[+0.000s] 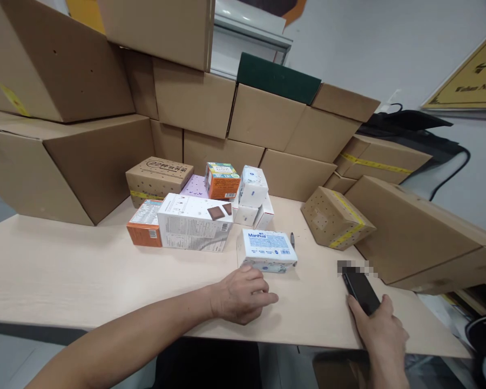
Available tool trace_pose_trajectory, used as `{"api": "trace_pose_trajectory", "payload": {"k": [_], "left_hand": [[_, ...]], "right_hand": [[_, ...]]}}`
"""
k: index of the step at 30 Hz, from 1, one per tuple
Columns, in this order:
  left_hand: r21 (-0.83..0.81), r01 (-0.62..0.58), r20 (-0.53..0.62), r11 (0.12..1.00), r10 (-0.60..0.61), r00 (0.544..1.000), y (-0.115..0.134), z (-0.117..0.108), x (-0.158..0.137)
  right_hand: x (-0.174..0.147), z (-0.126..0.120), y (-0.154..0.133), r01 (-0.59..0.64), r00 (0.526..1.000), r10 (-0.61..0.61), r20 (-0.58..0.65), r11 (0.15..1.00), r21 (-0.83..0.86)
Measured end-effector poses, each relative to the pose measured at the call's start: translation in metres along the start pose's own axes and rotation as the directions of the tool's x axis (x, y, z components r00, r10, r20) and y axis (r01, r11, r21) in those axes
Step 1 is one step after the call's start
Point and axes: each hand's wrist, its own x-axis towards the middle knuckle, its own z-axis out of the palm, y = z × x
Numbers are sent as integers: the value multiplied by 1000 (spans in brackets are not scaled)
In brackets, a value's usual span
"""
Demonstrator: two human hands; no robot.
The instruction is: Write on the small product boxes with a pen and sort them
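My right hand [383, 329] grips a black phone [362, 292] at the right of the table, thumb on one side and fingers on the other. The phone's far end is blurred out by pixels. Just in front of a white and blue Manhua tissue pack [267, 248] is my left hand [245, 294], its fingers loosely bent and one pointing right. Nothing shows in that hand, though its palm is hidden. A pen [292, 240] lies beside the pack's right end.
Behind the tissue pack stand a white box with chocolate pictures [194, 224], orange boxes [222, 181], more tissue packs [253, 186] and a brown carton [160, 175]. A taped dotted carton [336, 216] sits right of them. Large cardboard boxes [267, 116] wall the table's [65, 270] back and sides.
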Motion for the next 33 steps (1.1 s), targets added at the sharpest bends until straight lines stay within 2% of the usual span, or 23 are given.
{"api": "trace_pose_trajectory", "payload": {"k": [3,5,6,7,8,9,10,11,13,15,18,20,24,29,33], "left_hand": [[-85,83,65,993,-78,995,9,5,2],[-246,279,101,928,-262,960,17,11,7],[-349,414,134,841,-392,910,22,13,11],[-452,549,188,703,-526,829,25,16,16],[-542,653,268,529,-628,731,28,19,22],[-618,707,343,343,-692,635,30,22,29],[-681,713,404,171,-724,559,31,24,36],[-734,679,448,22,-736,507,31,26,45],[-822,522,480,-229,-773,416,28,29,61],[-894,278,440,-351,-804,400,24,30,75],[-920,-17,341,-391,-823,455,18,29,86],[-905,-96,327,-415,-820,469,14,28,85],[-874,-129,378,-469,-822,425,10,25,77],[-849,-157,404,-504,-812,421,11,20,75],[-838,-175,423,-517,-817,391,12,17,77]], "right_hand": [[-18,-6,-13,2,1000,1,-15,989,151],[-33,-12,-24,-34,999,27,25,953,301],[-41,-16,-31,-47,999,33,42,926,374],[-50,-20,-38,-49,998,31,47,897,440],[-58,-24,-46,-36,999,18,40,868,495],[-67,-28,-55,-11,1000,-1,22,842,540],[-75,-32,-64,23,1000,-27,-1,818,575],[-83,-36,-73,58,998,-55,-23,793,607],[-98,-44,-91,120,992,-114,-51,744,658],[-110,-48,-108,164,984,-166,-64,704,691],[-124,-49,-126,212,971,-229,-73,674,708],[-130,-47,-134,231,964,-255,-75,667,709],[-137,-43,-142,257,956,-284,-79,674,692],[-140,-45,-145,293,946,-311,-93,695,656],[-141,-49,-145,305,941,-330,-79,720,623]]}}
